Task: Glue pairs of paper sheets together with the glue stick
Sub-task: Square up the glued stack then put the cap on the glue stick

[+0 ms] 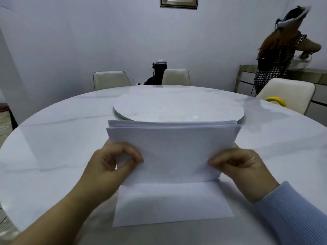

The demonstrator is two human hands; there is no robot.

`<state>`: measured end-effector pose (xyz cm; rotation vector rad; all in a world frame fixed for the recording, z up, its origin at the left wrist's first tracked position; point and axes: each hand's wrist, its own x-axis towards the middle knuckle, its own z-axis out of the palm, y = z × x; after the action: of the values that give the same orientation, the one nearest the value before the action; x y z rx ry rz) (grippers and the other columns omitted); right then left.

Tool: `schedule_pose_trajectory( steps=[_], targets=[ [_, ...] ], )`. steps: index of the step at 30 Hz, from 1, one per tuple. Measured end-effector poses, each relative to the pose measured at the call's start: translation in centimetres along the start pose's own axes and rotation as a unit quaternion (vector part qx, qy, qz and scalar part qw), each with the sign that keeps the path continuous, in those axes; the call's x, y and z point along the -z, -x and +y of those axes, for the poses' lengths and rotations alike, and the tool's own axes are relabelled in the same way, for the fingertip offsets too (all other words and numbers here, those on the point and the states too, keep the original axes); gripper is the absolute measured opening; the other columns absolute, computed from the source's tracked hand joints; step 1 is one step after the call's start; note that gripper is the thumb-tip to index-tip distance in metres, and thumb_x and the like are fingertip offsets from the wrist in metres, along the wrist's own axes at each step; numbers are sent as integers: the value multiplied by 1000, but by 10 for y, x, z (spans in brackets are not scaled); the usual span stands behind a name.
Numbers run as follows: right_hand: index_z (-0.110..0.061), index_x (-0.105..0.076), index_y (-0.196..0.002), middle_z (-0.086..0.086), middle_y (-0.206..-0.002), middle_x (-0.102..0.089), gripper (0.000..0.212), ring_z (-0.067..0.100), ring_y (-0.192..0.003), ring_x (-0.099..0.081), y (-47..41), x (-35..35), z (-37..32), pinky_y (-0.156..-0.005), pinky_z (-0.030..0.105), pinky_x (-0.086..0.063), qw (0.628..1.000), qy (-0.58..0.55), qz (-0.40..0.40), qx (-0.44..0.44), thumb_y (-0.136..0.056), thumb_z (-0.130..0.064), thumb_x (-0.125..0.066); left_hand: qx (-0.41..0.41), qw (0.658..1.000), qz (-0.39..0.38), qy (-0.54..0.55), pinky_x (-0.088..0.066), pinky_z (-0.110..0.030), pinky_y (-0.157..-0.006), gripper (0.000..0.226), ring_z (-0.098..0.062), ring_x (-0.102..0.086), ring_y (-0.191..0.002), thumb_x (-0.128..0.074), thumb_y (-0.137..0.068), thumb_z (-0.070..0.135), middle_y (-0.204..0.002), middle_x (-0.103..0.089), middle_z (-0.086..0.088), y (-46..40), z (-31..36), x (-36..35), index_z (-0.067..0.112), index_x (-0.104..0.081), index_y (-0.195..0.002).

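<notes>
A thick stack of white paper sheets (174,149) stands tilted up off the table in front of me. My left hand (113,165) grips its left edge, fingers curled round the sheets. My right hand (238,167) grips the right edge, thumb on the near face. A single white sheet (172,206) lies flat on the table just below the stack, close to me. No glue stick shows in this view.
The round white marble table (53,142) carries a raised turntable (177,106) at its centre, right behind the stack. A yellow ring (276,100) sits at the far right rim. Cream chairs (111,80) line the far side. A person (281,50) stands at a sideboard, back right.
</notes>
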<state>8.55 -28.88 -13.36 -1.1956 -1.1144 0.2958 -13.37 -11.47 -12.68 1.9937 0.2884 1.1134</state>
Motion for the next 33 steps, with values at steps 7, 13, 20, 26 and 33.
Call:
schedule_pose_trajectory(
  steps=[7, 13, 20, 26, 33],
  targets=[
    [-33, -77, -60, -19, -73, -73, 58, -7, -75, -66, -3, -4, 1, -71, 4, -46, 996, 91, -19, 6, -78, 20, -60, 45, 998, 11, -32, -44, -4, -66, 48, 1, -61, -83, -58, -82, -10, -88, -64, 17, 2, -4, -5, 32, -69, -61],
    [-32, -78, -66, -12, -76, -75, 50, 0, -78, -68, -2, -7, 2, -76, 9, -47, 992, 105, -66, -34, -83, 12, -60, 82, 995, -24, -50, -41, -2, -74, 45, 2, -59, -90, -60, -83, -9, -91, -61, 15, 8, -6, -10, 30, -70, -62],
    [-22, -77, -57, -17, -73, -71, 45, -4, -76, -66, 1, -9, -6, -71, 5, -47, 999, 50, -12, -17, -72, 19, -65, 72, 997, -2, -14, -43, -4, -71, 42, 5, -57, -90, -65, -79, -8, -89, -57, 25, 11, 1, -6, 30, -72, -65],
    [-24, -76, -56, -17, -73, -72, 46, -4, -75, -66, -2, -8, -6, -70, 6, -47, 998, 68, 4, -15, -74, 17, -65, 45, 996, 11, -70, -40, -1, -71, 49, 8, -53, -92, -59, -84, -7, -94, -54, 29, 7, 3, -10, 37, -69, -66],
    [-26, -76, -57, -12, -69, -73, 43, -1, -71, -67, -1, -7, -4, -70, 8, -47, 995, 90, -33, -39, -77, 12, -67, 92, 992, -21, -88, -40, -2, -73, 46, 3, -56, -93, -59, -84, -6, -92, -56, 25, 10, 0, -12, 33, -69, -62]
  ],
)
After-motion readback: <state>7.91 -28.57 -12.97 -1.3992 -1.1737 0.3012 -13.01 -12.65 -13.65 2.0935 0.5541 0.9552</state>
